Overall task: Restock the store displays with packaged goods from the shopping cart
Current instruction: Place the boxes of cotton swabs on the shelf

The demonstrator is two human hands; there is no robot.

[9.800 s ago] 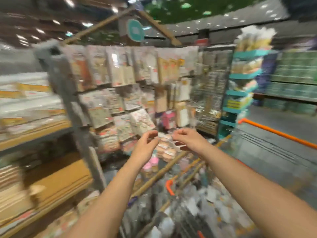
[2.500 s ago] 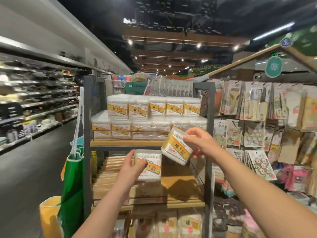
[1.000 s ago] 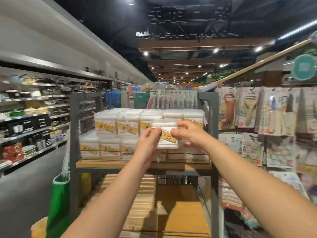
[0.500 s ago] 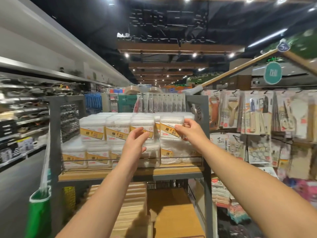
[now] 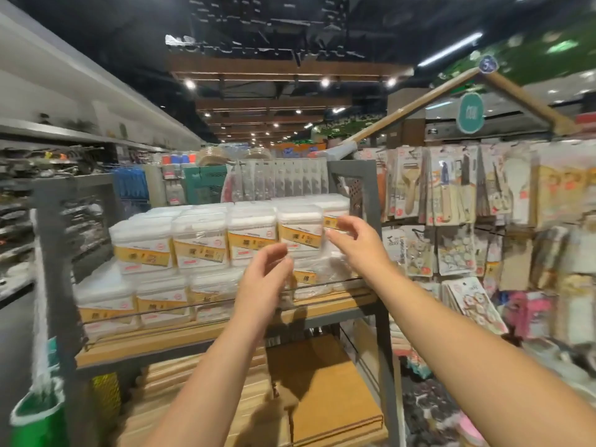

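Clear plastic boxes with yellow labels (image 5: 200, 246) stand stacked in two layers on the upper wooden shelf (image 5: 206, 337) of a grey metal rack. One such box (image 5: 299, 230) stands at the right end of the top row. My right hand (image 5: 354, 240) hovers just right of it, fingers loosely spread, holding nothing. My left hand (image 5: 264, 282) is lower and in front of the stack, fingers relaxed and empty. Both hands are a little away from the boxes.
Flat wooden boards (image 5: 322, 388) lie on the rack's lower shelf. Hanging packets of kitchen tools (image 5: 451, 188) fill the display to the right. A green bag (image 5: 38, 414) hangs at the rack's left post. An aisle with shelves (image 5: 38, 162) runs along the left.
Both hands held a box against the top row half a second ago. They have let go and drawn back; the box stays in the row.
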